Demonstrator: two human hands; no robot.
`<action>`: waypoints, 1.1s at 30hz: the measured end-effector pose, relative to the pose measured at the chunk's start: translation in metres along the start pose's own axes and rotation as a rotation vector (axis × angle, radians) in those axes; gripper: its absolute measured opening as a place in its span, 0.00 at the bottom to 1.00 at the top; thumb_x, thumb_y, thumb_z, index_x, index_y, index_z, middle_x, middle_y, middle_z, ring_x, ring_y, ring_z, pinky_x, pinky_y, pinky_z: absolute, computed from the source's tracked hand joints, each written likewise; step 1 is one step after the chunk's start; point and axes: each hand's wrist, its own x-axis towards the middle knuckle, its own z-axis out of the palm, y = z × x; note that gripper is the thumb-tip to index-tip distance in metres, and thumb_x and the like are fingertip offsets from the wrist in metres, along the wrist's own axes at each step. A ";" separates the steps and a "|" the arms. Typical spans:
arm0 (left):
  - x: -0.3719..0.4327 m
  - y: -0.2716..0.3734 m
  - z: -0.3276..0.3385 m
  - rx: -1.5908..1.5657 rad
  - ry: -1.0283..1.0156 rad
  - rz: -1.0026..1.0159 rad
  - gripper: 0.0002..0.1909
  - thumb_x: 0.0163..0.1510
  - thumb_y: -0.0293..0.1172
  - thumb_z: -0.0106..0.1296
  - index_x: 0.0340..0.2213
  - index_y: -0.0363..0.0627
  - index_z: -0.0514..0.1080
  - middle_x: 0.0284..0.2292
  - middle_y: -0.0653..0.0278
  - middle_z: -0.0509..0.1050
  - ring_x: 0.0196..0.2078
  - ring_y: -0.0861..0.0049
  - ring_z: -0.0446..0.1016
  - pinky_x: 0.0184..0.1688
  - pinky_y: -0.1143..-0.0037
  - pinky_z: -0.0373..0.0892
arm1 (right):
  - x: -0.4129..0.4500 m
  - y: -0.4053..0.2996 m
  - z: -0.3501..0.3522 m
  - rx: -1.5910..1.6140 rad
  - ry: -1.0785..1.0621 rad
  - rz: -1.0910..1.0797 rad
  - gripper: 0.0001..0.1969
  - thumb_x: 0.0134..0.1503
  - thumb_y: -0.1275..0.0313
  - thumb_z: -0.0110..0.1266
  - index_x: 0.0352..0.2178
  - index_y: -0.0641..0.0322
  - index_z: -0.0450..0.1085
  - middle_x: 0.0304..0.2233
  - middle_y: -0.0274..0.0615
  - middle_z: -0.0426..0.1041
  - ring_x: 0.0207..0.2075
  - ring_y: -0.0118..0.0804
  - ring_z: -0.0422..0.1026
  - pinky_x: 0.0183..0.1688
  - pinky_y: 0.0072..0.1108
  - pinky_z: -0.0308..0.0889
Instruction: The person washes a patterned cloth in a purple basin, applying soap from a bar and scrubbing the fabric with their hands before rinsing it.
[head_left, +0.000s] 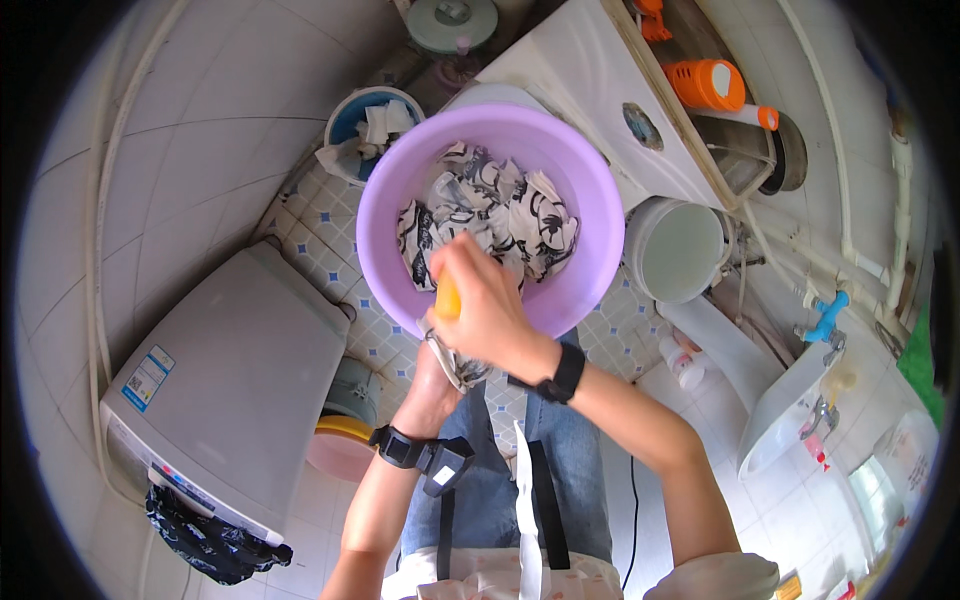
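A lilac plastic basin (592, 217) lies before me with wet white cloth (544, 217) in it, printed with black figures and lettering. My right hand (480, 307) is over the basin's near rim, its fingers wrapped around a yellow block (448, 296) that looks like a bar of soap. Just below it, my left hand (437, 367) holds a bunched part of the printed cloth at the near rim. Cloth and the right hand hide most of the left fingers. The yellow block's underside is hidden too.
A washing machine (225, 360) stands at left, with buckets beside it. Beyond the basin is a blue bin (345, 124) with crumpled paper. To the right are a white bucket (675, 251), a washbasin (784, 412) and a blue valve (829, 315). Orange-topped containers (705, 84) sit upper right.
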 end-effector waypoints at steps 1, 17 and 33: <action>-0.002 0.002 0.001 -0.004 0.006 0.012 0.15 0.57 0.39 0.37 0.41 0.44 0.63 0.34 0.63 0.71 0.35 0.78 0.73 0.34 0.78 0.71 | -0.006 -0.016 0.000 0.013 -0.034 -0.067 0.17 0.31 0.77 0.57 0.27 0.60 0.60 0.27 0.41 0.61 0.27 0.44 0.67 0.26 0.28 0.63; 0.019 0.004 -0.033 0.013 -0.086 -0.039 0.17 0.57 0.42 0.36 0.42 0.46 0.64 0.37 0.62 0.72 0.39 0.72 0.72 0.40 0.73 0.70 | 0.011 0.003 0.022 0.029 -0.111 0.090 0.14 0.35 0.73 0.55 0.27 0.60 0.62 0.31 0.43 0.65 0.27 0.48 0.68 0.30 0.33 0.64; -0.008 0.015 -0.048 -0.227 0.006 0.052 0.18 0.59 0.40 0.34 0.47 0.47 0.61 0.41 0.64 0.69 0.39 0.74 0.71 0.39 0.73 0.69 | 0.052 0.137 -0.018 -0.730 -0.033 0.021 0.31 0.48 0.61 0.52 0.52 0.59 0.52 0.40 0.56 0.63 0.39 0.56 0.65 0.41 0.39 0.61</action>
